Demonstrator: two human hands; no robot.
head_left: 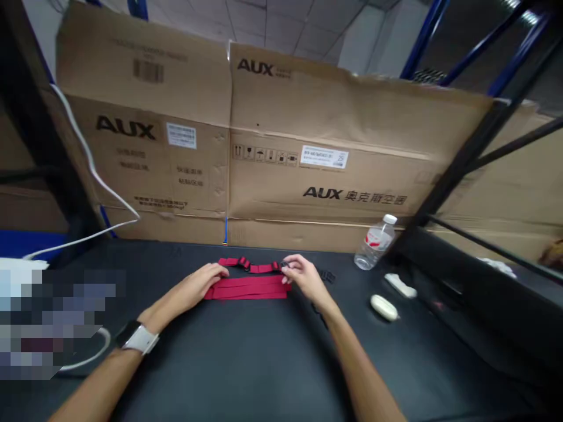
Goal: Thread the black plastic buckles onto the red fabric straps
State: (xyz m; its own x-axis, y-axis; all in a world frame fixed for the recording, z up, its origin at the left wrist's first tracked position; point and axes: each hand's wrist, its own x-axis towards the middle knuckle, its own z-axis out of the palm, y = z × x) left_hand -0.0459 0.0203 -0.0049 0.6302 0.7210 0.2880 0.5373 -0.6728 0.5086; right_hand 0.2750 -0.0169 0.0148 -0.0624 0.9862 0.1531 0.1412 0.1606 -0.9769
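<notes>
A bundle of red webbing straps (250, 287) lies folded flat in several layers on the dark table. Just behind it runs a narrower red strap (264, 268) fitted with black plastic buckles (243, 263). My left hand (206, 282) is at the bundle's left end, its fingers bent over the webbing edge; the fingertips are partly hidden. At the right end, my right hand (304, 278) pinches a small dark buckle (285, 265) between thumb and fingers. More black plastic buckles (327, 275) lie on the table just beyond that hand.
A clear water bottle (375, 243) with a white cap stands back right. Nearer are a white mouse-shaped object (384, 308) and a white piece (400, 286). Cardboard boxes (272, 193) wall off the back. A white cable (94, 170) hangs left, above a blurred-out area.
</notes>
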